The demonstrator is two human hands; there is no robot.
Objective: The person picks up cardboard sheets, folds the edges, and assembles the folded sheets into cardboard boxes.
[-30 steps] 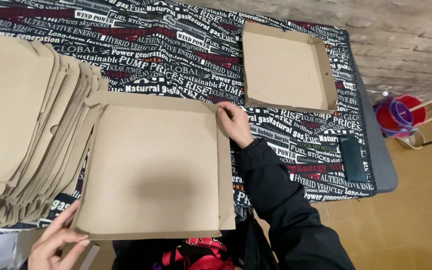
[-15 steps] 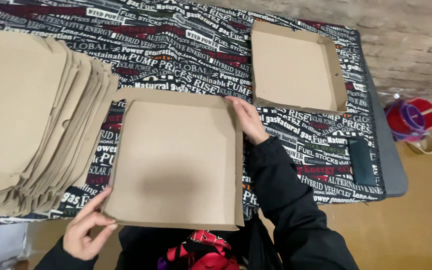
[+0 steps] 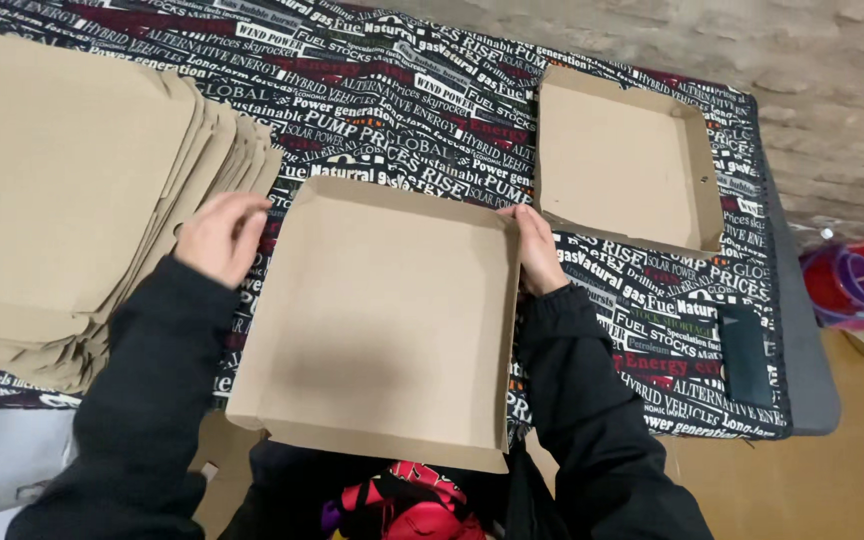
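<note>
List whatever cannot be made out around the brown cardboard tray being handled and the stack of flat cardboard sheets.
Head view only:
- Left hand: its palm faces away, so contact with the brown cardboard tray is unclear.
- Right hand: fingertips hidden behind the tray's right wall.
- Stack of flat cardboard sheets: cut off by the left edge, count unreadable.
- Red and purple object: cut off at the right edge, kind unclear.
- Tray's near underside: hidden by the tray itself.

A table (image 3: 802, 330) draped in a black cloth (image 3: 402, 90) printed with white and red lettering carries a thick stack of flat cardboard sheets (image 3: 62, 190) at the left, an open, shallow cardboard box (image 3: 382, 320) at the near middle overhanging the front edge, a second folded box (image 3: 622, 165) toward the far right, and a dark phone (image 3: 744, 354) near the right edge.
</note>
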